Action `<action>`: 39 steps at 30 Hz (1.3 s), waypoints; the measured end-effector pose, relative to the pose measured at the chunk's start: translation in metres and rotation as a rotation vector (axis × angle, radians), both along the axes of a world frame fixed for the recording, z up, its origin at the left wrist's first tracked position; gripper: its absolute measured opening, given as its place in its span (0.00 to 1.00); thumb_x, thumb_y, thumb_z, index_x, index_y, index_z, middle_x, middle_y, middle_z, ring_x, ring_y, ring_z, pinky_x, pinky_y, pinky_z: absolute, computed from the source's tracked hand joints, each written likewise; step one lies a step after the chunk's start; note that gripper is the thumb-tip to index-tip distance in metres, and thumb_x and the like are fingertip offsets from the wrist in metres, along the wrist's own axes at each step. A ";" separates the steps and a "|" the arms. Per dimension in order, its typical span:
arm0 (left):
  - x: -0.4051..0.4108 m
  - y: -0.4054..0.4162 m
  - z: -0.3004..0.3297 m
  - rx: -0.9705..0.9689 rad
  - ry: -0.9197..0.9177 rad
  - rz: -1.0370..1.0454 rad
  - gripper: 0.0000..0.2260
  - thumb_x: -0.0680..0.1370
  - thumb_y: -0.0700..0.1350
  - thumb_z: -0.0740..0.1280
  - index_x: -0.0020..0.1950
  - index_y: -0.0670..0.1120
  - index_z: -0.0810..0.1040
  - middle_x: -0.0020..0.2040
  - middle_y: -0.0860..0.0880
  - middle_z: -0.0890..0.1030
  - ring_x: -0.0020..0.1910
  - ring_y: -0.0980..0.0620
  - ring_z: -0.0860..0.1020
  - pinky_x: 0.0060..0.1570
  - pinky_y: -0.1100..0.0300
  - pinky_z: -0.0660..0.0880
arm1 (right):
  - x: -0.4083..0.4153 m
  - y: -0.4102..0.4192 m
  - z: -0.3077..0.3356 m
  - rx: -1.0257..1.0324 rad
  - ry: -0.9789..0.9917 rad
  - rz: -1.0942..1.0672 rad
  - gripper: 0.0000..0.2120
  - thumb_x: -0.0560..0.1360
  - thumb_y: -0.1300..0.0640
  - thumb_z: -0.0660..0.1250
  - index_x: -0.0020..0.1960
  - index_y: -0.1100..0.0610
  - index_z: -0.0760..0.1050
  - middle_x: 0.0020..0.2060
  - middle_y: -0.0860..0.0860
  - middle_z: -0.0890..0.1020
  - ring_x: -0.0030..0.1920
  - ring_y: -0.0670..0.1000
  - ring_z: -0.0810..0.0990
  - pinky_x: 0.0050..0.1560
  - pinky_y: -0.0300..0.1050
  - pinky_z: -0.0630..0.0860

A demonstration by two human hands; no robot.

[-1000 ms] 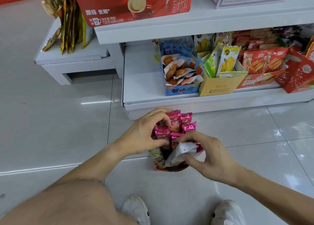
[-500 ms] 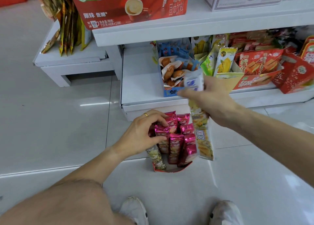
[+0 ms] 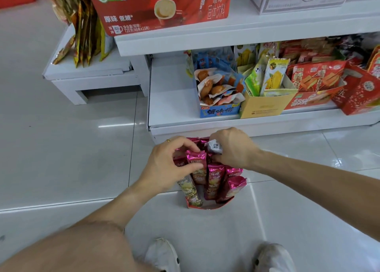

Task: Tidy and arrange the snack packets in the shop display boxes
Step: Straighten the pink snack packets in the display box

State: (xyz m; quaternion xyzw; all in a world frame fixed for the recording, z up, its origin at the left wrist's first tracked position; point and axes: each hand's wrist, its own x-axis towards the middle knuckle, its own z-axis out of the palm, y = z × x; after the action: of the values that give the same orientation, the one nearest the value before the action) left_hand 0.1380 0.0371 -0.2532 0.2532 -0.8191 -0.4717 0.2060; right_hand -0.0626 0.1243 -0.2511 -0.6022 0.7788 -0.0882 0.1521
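Your left hand (image 3: 166, 164) pinches 1 pink packet (image 3: 197, 158) | your right hand (image 3: 232, 148) grips 1 white packet (image 3: 214, 146) | both over the floor display box (image 3: 207, 206).

Floor (image 3: 61, 148): large pale tiles, glossy, smooth, strip-light reflections at 9 o'clock. Shelf (image 3: 174, 99): white painted metal by its look, smooth, satin. Pink packets (image 3: 216, 173) in the floor box (image 3: 207, 207), 6 o'clock of the shelf: metallic foil film, shiny, crinkled at the sealed tops. White packet (image 3: 214, 147): thin glossy plastic, creased. Yellow box (image 3: 265, 107): matt cardboard. Blue box (image 3: 220, 112): printed card, slight sheen. Coffee box (image 3: 164, 6) at 12 o'clock: glossy printed card. Ring (image 3: 168, 141): gold-coloured metal
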 end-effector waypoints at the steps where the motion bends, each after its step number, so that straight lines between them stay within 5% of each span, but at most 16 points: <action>1: -0.001 -0.002 0.005 0.039 0.017 0.027 0.16 0.67 0.43 0.82 0.50 0.50 0.82 0.49 0.56 0.84 0.49 0.56 0.84 0.56 0.56 0.81 | 0.000 0.003 0.001 -0.013 -0.034 -0.011 0.13 0.68 0.50 0.75 0.50 0.52 0.79 0.46 0.51 0.84 0.47 0.57 0.81 0.44 0.47 0.78; 8: -0.010 -0.025 0.068 0.066 0.292 0.096 0.18 0.65 0.42 0.81 0.52 0.45 0.80 0.48 0.51 0.84 0.48 0.50 0.84 0.52 0.53 0.82 | -0.010 0.013 0.051 -0.226 -0.361 -0.163 0.10 0.69 0.53 0.78 0.48 0.50 0.82 0.41 0.47 0.84 0.40 0.48 0.83 0.41 0.47 0.79; 13: 0.002 -0.024 0.102 0.031 0.361 -0.013 0.19 0.66 0.41 0.82 0.51 0.41 0.79 0.48 0.48 0.83 0.47 0.46 0.83 0.49 0.53 0.82 | -0.021 0.023 0.077 -0.250 -0.647 -0.316 0.11 0.69 0.53 0.80 0.50 0.50 0.83 0.42 0.50 0.85 0.43 0.52 0.84 0.47 0.53 0.83; 17: 0.010 -0.010 0.087 0.117 0.294 -0.075 0.18 0.64 0.44 0.82 0.50 0.43 0.80 0.46 0.48 0.84 0.45 0.45 0.84 0.49 0.51 0.82 | -0.024 0.028 0.079 -0.248 -0.729 -0.372 0.11 0.69 0.54 0.80 0.50 0.53 0.83 0.42 0.56 0.84 0.40 0.55 0.83 0.41 0.48 0.80; 22: 0.001 0.022 0.024 0.095 0.082 -0.089 0.14 0.66 0.42 0.83 0.46 0.45 0.82 0.46 0.50 0.84 0.46 0.48 0.84 0.50 0.50 0.82 | -0.025 0.031 0.075 -0.247 -0.791 -0.446 0.11 0.69 0.55 0.80 0.50 0.54 0.83 0.33 0.45 0.81 0.29 0.40 0.76 0.29 0.31 0.71; 26: -0.009 0.036 -0.028 -0.054 0.050 -0.158 0.13 0.70 0.46 0.81 0.48 0.46 0.80 0.49 0.53 0.79 0.48 0.52 0.80 0.46 0.50 0.81 | -0.025 0.037 0.073 -0.262 -0.792 -0.422 0.10 0.70 0.55 0.79 0.49 0.53 0.83 0.34 0.46 0.80 0.29 0.40 0.75 0.29 0.32 0.70; 29: -0.016 0.044 -0.043 -0.337 -0.022 -0.216 0.13 0.73 0.51 0.78 0.51 0.46 0.80 0.53 0.52 0.75 0.53 0.54 0.76 0.53 0.53 0.77 | -0.026 0.041 0.065 -0.227 -0.712 -0.398 0.13 0.67 0.53 0.81 0.49 0.50 0.83 0.37 0.46 0.83 0.36 0.44 0.80 0.37 0.41 0.77; 33: -0.014 0.029 -0.024 -0.635 -0.080 -0.152 0.35 0.67 0.67 0.75 0.66 0.46 0.78 0.63 0.47 0.74 0.62 0.47 0.72 0.62 0.49 0.73 | -0.028 0.055 0.048 -0.057 -0.493 -0.218 0.33 0.60 0.40 0.83 0.63 0.40 0.76 0.55 0.43 0.80 0.52 0.42 0.80 0.53 0.40 0.80; 36: -0.014 0.012 -0.015 -0.627 -0.420 -0.144 0.65 0.56 0.82 0.66 0.82 0.44 0.53 0.81 0.44 0.52 0.81 0.45 0.50 0.80 0.48 0.50 | -0.024 0.066 0.029 0.079 -0.397 -0.043 0.56 0.56 0.38 0.84 0.77 0.37 0.58 0.74 0.44 0.61 0.69 0.45 0.69 0.70 0.45 0.70; 38: -0.020 0.007 -0.019 -0.606 -0.584 -0.202 0.71 0.53 0.86 0.61 0.82 0.44 0.41 0.83 0.45 0.42 0.81 0.49 0.39 0.80 0.47 0.41 | -0.019 0.067 0.013 0.166 -0.295 0.080 0.64 0.55 0.40 0.84 0.80 0.38 0.47 0.78 0.41 0.47 0.73 0.47 0.65 0.72 0.49 0.69; 39: -0.023 0.006 -0.022 -0.619 -0.617 -0.221 0.71 0.53 0.86 0.60 0.82 0.44 0.42 0.83 0.45 0.45 0.81 0.48 0.42 0.80 0.46 0.42 | -0.019 0.065 0.005 0.183 -0.247 0.121 0.65 0.56 0.40 0.84 0.80 0.39 0.46 0.78 0.40 0.45 0.74 0.49 0.65 0.71 0.50 0.69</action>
State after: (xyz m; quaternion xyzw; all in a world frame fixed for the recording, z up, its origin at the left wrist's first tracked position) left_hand 0.1149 0.0427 -0.2752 0.2192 -0.9669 -0.1262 -0.0334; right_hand -0.0814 0.1898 -0.2458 -0.6162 0.7212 -0.0809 0.3061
